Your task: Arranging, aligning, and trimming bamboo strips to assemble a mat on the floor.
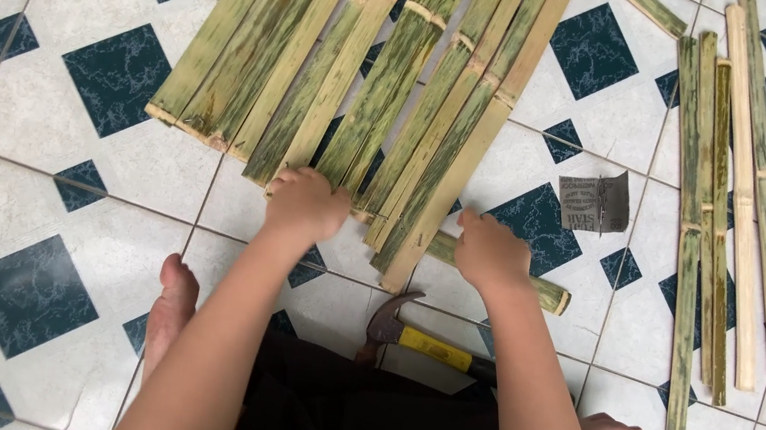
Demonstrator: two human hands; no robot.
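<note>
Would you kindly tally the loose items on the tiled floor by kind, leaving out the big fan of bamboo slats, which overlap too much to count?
Hammers: 1
Sandpaper pieces: 1
Bamboo crosspieces under the fan: 1
Bamboo slats in the group to the right: about 6, overlapping
Lone bamboo slat at the top: 1
Total: about 10

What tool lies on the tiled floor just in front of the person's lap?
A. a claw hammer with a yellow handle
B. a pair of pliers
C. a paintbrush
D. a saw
A: a claw hammer with a yellow-banded handle lies on the tiles near the lap, below the bamboo slats.
</note>
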